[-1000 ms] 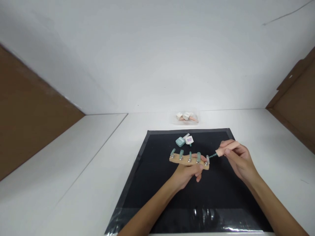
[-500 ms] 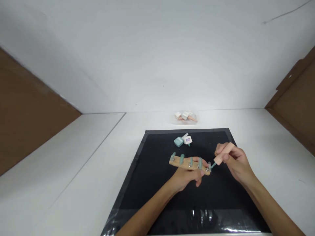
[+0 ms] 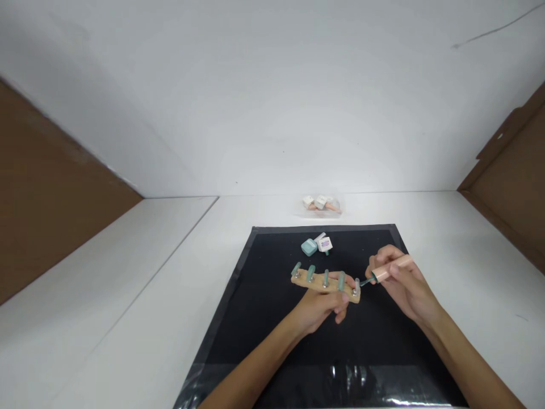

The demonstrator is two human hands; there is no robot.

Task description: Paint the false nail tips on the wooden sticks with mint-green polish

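Left hand [image 3: 321,309] gripped a wooden strip [image 3: 318,282] of 5 teal nail tips over the far half of the black mat [image 3: 264,307]. Right hand [image 3: 404,284] pinched a polish brush [image 3: 385,271] at the strip's right end. 2 bottles [image 3: 317,245] sat near the far edge, and open mat ran to the near edge.

A mat [image 3: 264,295] lies on the surface [image 3: 149,284] in front of me, its far edge toward the wall. My left hand [image 3: 317,307] holds a strip [image 3: 306,280] above the middle of the mat, with 5 nail tips [image 3: 310,272] standing in a row along it from left to right. My right hand [image 3: 404,284] is just right of the strip and holds a brush [image 3: 387,271] whose tip touches the rightmost nail tip. Behind the strip, 2 bottles [image 3: 309,247] sit side by side on the mat. Behind the mat, a pouch [image 3: 321,204] lies on the surface near the wall.
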